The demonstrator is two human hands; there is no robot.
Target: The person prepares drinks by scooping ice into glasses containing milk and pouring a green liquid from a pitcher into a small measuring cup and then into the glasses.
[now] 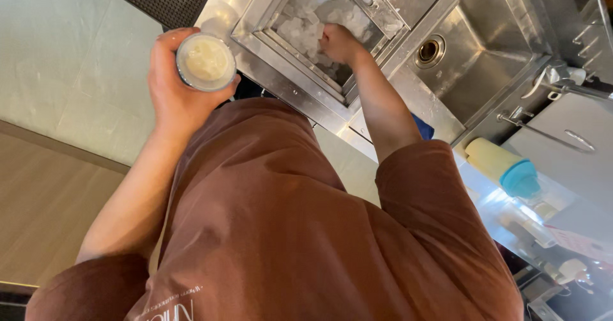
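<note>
Down at the steel counter, left hand point(175, 94) is wrapped round a clear cup point(205, 62) w/ pale creamy drink, held upright just beside the ice bin point(255, 40). Right hand point(338, 43) is sunk in the ice point(306, 24), fingers curled; can't tell if it grips any. Sink point(472, 53) sits next to the bin.

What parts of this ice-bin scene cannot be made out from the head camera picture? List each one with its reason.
- Fingers of the right hand: buried in the ice, so any scoop or grip is hidden.
- Cup walls: covered by the left hand; only the pale top shows.
- Bottle with blue cap: its base is hidden.
- Counter items at the lower right: blurred and cut off by the edge.
</note>
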